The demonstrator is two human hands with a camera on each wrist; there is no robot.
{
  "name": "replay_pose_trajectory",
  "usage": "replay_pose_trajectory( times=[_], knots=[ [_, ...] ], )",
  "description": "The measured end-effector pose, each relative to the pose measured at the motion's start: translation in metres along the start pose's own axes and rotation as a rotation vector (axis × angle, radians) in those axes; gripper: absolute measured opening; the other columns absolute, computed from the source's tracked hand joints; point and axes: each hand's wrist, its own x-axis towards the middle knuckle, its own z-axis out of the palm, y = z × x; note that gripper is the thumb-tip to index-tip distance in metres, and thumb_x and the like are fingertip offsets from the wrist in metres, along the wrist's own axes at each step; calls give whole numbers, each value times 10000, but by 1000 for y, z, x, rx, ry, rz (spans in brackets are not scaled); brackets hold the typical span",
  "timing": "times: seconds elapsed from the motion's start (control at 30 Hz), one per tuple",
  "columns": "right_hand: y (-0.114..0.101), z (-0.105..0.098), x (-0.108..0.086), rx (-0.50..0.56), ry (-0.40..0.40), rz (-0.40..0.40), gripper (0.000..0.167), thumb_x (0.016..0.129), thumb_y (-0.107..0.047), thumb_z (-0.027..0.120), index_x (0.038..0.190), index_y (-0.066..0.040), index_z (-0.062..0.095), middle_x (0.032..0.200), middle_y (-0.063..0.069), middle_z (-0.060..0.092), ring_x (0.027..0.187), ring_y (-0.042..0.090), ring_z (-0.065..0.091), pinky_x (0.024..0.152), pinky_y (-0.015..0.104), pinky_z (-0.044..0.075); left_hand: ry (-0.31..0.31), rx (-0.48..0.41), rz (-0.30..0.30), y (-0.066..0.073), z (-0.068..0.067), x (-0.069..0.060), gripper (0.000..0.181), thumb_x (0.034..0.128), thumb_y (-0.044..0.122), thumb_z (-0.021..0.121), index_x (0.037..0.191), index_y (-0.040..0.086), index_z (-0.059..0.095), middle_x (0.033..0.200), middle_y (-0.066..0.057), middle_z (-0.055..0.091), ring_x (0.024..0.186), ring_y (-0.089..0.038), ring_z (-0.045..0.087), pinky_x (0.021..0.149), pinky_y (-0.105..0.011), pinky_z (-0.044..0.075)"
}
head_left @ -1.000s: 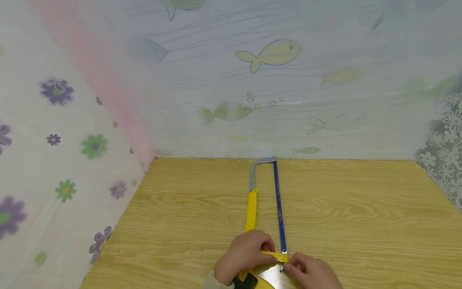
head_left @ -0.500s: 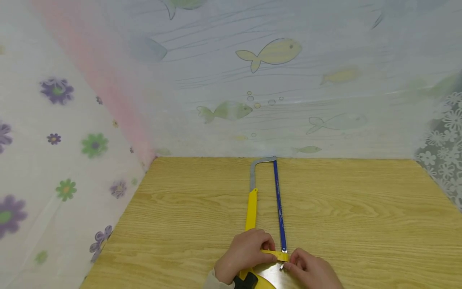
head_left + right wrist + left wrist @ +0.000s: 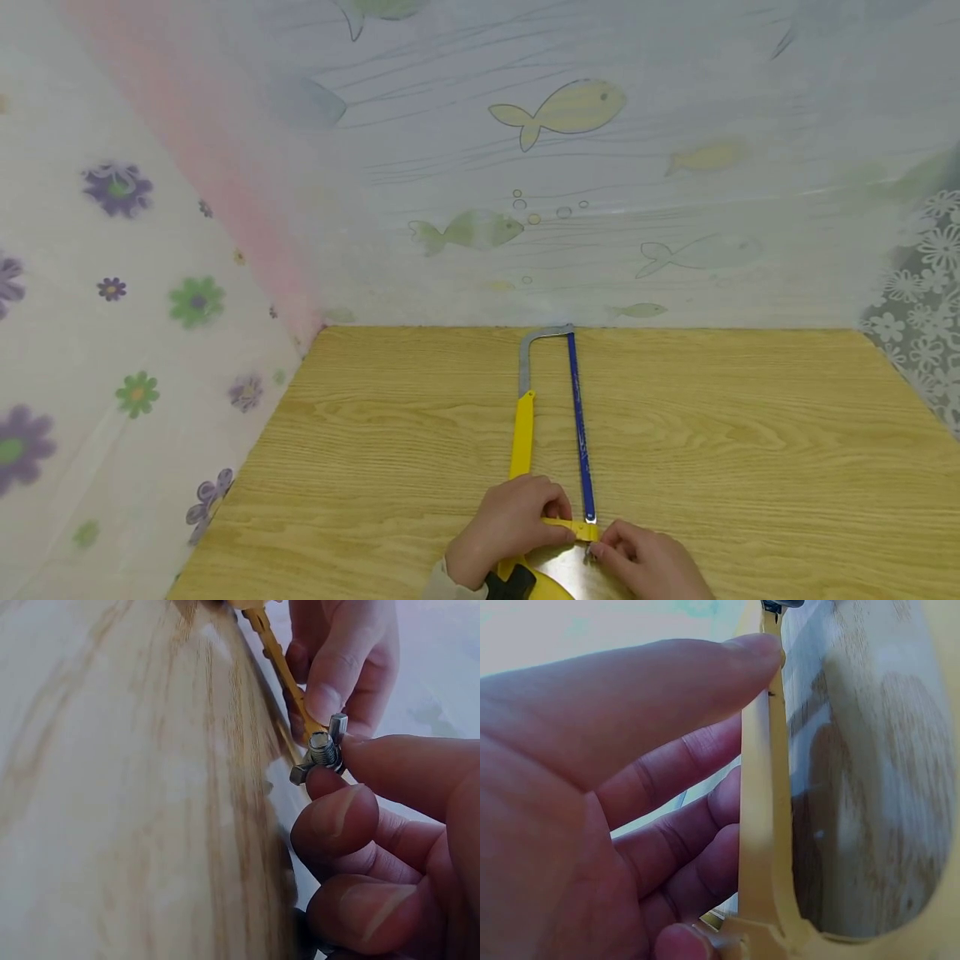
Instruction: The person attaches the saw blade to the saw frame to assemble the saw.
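A hacksaw [image 3: 522, 435] lies on the wooden table, its grey front bow at the far edge and its blue blade [image 3: 581, 433] along the right side. My left hand [image 3: 513, 525] grips the yellow crosspiece at the near end of the frame; in the left wrist view the thumb presses on that yellow bar [image 3: 759, 802] with fingers behind it. At the blade's near end, my right hand [image 3: 654, 562] pinches a metal wing nut [image 3: 300, 773] between thumb and forefinger. The threaded end of a bolt [image 3: 322, 748] pokes out through it. Part of the yellow handle [image 3: 551, 588] is hidden by the left wrist.
Behind the table [image 3: 720, 417] hangs a pale sheet with fish prints [image 3: 581, 108]. A flower-printed sheet [image 3: 67, 350] borders the left side, and a white flower pattern [image 3: 926, 308] stands at the right. A black strap [image 3: 510, 584] circles the left wrist.
The wing nut has turned a little between my right fingers, which have shifted slightly. My left hand and the hacksaw stay in place.
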Motion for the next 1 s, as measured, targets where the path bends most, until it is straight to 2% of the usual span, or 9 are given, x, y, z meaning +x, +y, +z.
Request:
replay_pose_trajectory(
  times=[0.43,0.7,1.0],
  knots=[
    [4,2,-1,-19,-6,7,290,861,-476,488,771,-234,620,569,-108,467,490,22,375,483,227,318,-16,7,-6,-1,1,1,162,717,426,701,767,312,597,676,209,428,612,26,384,539,-165,327],
    [3,3,0,-68,23,-15,290,865,-497,467,783,-273,633,603,-162,493,526,-4,396,508,219,334,8,11,6,-1,2,1,161,712,421,707,762,311,600,674,214,431,610,36,383,536,-160,327],
    [3,4,0,-74,22,-4,295,859,-511,466,782,-277,628,575,-149,469,511,3,386,500,217,326,9,1,0,-1,1,1,157,711,413,709,761,309,602,674,210,438,607,34,385,534,-163,328]
  ],
)
